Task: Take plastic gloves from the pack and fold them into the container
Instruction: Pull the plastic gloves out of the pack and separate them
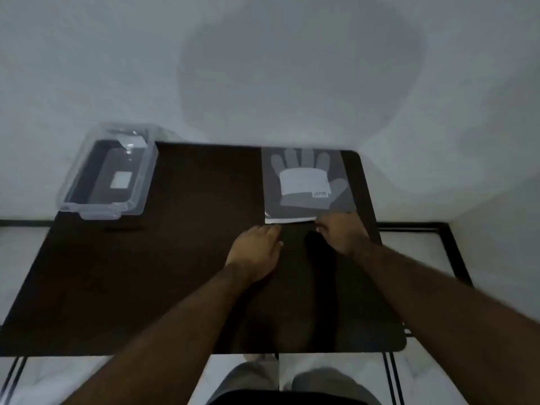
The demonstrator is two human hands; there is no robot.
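Observation:
A flat pack of plastic gloves [306,182], printed with a glove outline and a white label, lies at the far right of the dark table [175,273]. Its near edge has a white strip. My right hand [340,233] rests on that near edge with its fingers curled; whether it pinches the pack is unclear. Just in front of the pack's near left corner, my left hand [257,252] lies palm down on the table with its fingertips at the white strip. A clear plastic container [108,173] stands open at the far left corner, with only a white label showing inside.
The table stands against a white wall. Pale floor and a black frame [450,247] show to the right of the table and in front of it. My knees [292,384] are below the near edge.

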